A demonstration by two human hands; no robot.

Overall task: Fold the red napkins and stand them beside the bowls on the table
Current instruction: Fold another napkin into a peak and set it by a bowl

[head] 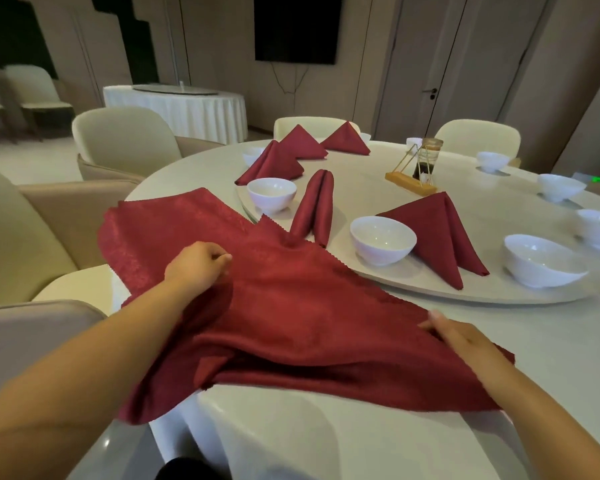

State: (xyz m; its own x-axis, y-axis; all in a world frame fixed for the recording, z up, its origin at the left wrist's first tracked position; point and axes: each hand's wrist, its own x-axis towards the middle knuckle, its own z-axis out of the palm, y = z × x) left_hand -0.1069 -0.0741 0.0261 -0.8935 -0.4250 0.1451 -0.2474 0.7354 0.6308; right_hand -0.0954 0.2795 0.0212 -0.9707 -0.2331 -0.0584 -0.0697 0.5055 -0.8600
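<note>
A large red napkin [291,306] lies spread over the near edge of the round white table [551,341], partly rumpled and hanging off the front. My left hand [196,263] pinches the cloth near its middle left, fingers curled. My right hand [461,337] holds the napkin's right edge, thumb on top. Beyond it lies a rolled red napkin [314,206] between two white bowls [272,195] [382,239]. A folded napkin [440,230] stands beside the nearer bowl, and three more folded napkins [274,164] stand at the far side.
A raised turntable [430,289] carries the bowls, with more white bowls [542,259] along its right rim. A wooden stand with a jar [420,174] sits near the centre. Cream chairs [125,140] ring the table; one chair back [32,327] is near my left arm.
</note>
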